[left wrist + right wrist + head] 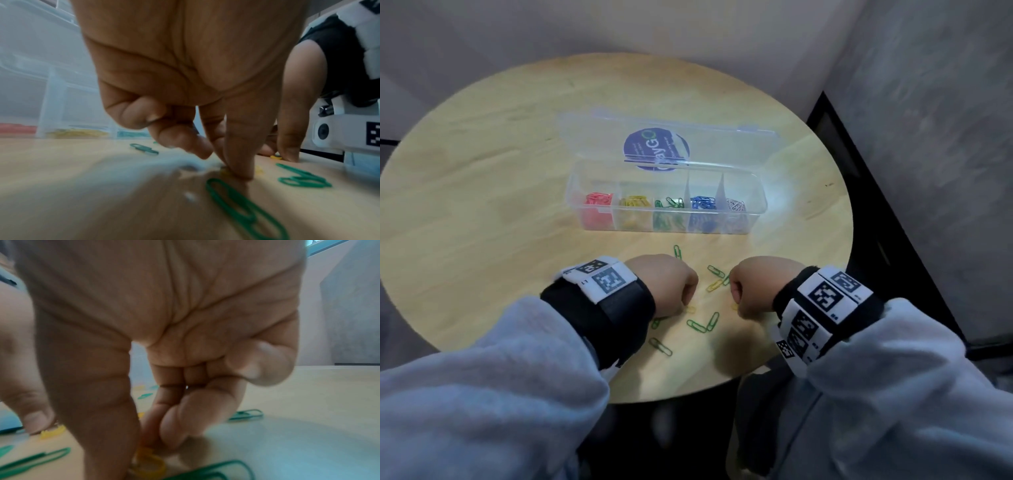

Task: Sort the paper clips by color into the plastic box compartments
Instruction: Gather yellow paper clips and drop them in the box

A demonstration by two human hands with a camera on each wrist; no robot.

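Both hands are working low over the near edge of the round pale-wood counter [482, 192]. The left hand [666, 284] is reaching down, thumb and forefinger closing together on a small yellow paper clip [690, 309] lying flat on the counter; other fingers are curling in. The right hand [760, 284] is doing the same, thumb and fingertips pinching a second yellow paper clip [148, 462] against the wood.

Loose green paper clips [697, 325] are lying scattered between and around the hands, with a third yellow paper clip [714, 285] among them.

The clear plastic compartment box [753, 219] is sitting farther back at mid-counter, lid standing open behind it. Compartments left to right are holding red, yellow, green, blue and silver clips.

Grey sleeves [482, 394] and black wrist straps with white marker tags [602, 279] are covering both forearms.
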